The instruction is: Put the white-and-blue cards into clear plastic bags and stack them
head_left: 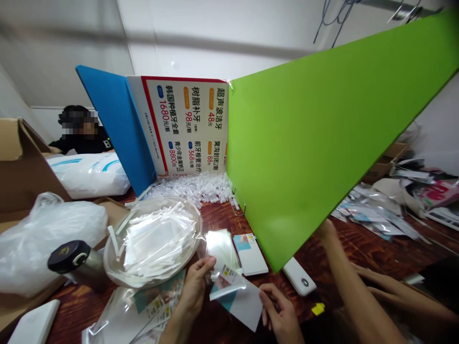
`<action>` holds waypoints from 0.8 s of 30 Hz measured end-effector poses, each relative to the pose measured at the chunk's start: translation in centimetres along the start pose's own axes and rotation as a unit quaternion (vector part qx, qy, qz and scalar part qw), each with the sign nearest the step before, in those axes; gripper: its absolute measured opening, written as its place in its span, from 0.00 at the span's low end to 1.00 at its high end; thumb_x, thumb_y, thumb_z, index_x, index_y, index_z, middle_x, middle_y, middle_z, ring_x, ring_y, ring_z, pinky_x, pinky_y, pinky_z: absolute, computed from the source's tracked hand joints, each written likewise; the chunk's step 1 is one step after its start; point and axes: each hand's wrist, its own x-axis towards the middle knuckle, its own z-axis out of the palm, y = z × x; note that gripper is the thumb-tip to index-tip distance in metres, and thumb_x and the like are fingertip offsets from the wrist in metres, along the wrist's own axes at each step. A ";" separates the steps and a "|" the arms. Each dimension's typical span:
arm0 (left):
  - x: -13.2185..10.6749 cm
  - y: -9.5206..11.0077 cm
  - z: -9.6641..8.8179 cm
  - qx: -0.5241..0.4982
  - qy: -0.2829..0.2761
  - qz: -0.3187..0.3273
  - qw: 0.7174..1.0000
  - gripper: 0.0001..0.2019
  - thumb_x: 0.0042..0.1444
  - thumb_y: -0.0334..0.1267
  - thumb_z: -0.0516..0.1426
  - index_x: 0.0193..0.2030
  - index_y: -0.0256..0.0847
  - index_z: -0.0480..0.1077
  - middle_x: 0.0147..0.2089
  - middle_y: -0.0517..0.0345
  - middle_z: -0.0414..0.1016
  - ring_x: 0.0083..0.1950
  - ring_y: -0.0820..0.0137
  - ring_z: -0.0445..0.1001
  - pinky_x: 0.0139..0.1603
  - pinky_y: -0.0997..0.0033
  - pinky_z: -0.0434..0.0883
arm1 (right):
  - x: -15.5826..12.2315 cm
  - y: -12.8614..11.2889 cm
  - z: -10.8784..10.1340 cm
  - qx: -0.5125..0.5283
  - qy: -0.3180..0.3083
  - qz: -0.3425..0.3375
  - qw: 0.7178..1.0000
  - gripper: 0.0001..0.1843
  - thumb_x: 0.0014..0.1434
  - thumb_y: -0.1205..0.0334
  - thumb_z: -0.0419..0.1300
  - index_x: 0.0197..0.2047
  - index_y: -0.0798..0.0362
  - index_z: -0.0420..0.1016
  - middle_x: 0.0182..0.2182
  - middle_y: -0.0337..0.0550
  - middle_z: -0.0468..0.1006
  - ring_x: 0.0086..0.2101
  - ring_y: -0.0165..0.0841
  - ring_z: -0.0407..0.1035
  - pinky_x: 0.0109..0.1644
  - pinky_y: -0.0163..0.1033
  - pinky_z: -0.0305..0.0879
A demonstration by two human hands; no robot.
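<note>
My left hand (193,282) pinches a clear plastic bag (233,285) by its left side. My right hand (281,313) grips the right edge of a white and teal printed card (247,309), thumb on top. The card's far end lies in or under the bag's near edge; I cannot tell which. Just beyond my hands are a stack of clear bags (223,246) and a pile of similar cards (253,257). Filled bags with cards (143,313) lie beside my left forearm.
A round tub (109,267) of clear bags and white strips stands left, near a dark-lidded tumbler (70,255). White plastic bits (201,188) heap below a folded board (304,138). Another person's forearm (344,277) is at right; someone sits behind at left.
</note>
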 end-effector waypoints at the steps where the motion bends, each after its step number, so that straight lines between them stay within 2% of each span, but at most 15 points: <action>1: -0.3 -0.1 0.0 0.001 -0.001 0.001 1.000 0.18 0.38 0.45 0.75 0.30 0.35 0.79 0.28 0.56 0.79 0.28 0.71 0.75 0.33 0.72 0.72 | 0.1 0.1 0.2 0.014 0.009 0.000 1.000 0.26 0.57 0.37 0.61 0.35 0.54 0.77 0.12 0.32 0.64 0.15 0.27 0.58 0.19 0.31 0.55; 4: -1.2 -0.7 0.3 0.010 -0.005 0.007 1.000 0.17 0.40 0.45 0.74 0.30 0.34 0.79 0.29 0.53 0.81 0.29 0.67 0.77 0.34 0.69 0.73 | 0.2 0.3 1.1 0.052 0.041 0.015 0.998 0.27 0.53 0.35 0.64 0.34 0.54 0.75 0.12 0.34 0.67 0.14 0.28 0.60 0.17 0.31 0.57; 8: -2.0 -1.6 0.8 0.013 0.009 0.022 1.000 0.16 0.39 0.44 0.74 0.31 0.34 0.81 0.36 0.50 0.83 0.35 0.66 0.79 0.34 0.72 0.72 | 0.0 0.0 2.7 0.100 0.078 0.031 0.991 0.28 0.52 0.34 0.65 0.37 0.54 0.74 0.14 0.36 0.70 0.15 0.30 0.64 0.18 0.32 0.62; 10: -2.1 -1.7 0.8 0.003 0.020 0.030 0.999 0.17 0.40 0.45 0.74 0.32 0.35 0.81 0.35 0.52 0.83 0.35 0.67 0.79 0.37 0.73 0.73 | -0.2 0.0 3.1 0.096 0.083 0.027 0.992 0.28 0.51 0.34 0.65 0.36 0.54 0.74 0.14 0.35 0.69 0.15 0.30 0.63 0.17 0.32 0.62; 14: -2.0 -1.1 0.1 -0.020 0.028 0.033 0.999 0.17 0.40 0.46 0.74 0.31 0.37 0.79 0.29 0.59 0.81 0.28 0.72 0.77 0.33 0.75 0.73 | -0.7 0.2 2.1 0.020 0.041 -0.003 0.999 0.25 0.52 0.36 0.65 0.31 0.54 0.78 0.16 0.36 0.69 0.14 0.27 0.58 0.15 0.31 0.53; 17: -1.9 -0.6 -0.2 -0.028 0.019 0.022 0.999 0.17 0.41 0.45 0.74 0.34 0.38 0.78 0.30 0.58 0.82 0.30 0.70 0.79 0.35 0.74 0.75 | -1.2 0.3 0.8 -0.006 -0.004 -0.022 1.000 0.23 0.54 0.39 0.64 0.28 0.53 0.79 0.17 0.36 0.69 0.15 0.25 0.56 0.16 0.30 0.50; 21: -2.1 -0.8 0.0 -0.023 0.000 0.014 1.000 0.17 0.40 0.44 0.74 0.30 0.35 0.77 0.27 0.57 0.80 0.28 0.70 0.78 0.33 0.73 0.75 | -1.4 0.0 0.3 0.023 0.015 0.006 1.000 0.24 0.56 0.38 0.62 0.34 0.54 0.79 0.11 0.31 0.61 0.14 0.25 0.54 0.18 0.31 0.52; 24: -2.4 -1.5 0.2 -0.016 -0.011 0.013 1.000 0.16 0.41 0.44 0.74 0.29 0.34 0.78 0.29 0.55 0.81 0.29 0.70 0.78 0.34 0.73 0.75 | -1.2 -0.5 1.0 0.041 0.048 0.016 0.998 0.26 0.54 0.37 0.63 0.36 0.54 0.78 0.12 0.31 0.62 0.14 0.28 0.56 0.17 0.32 0.55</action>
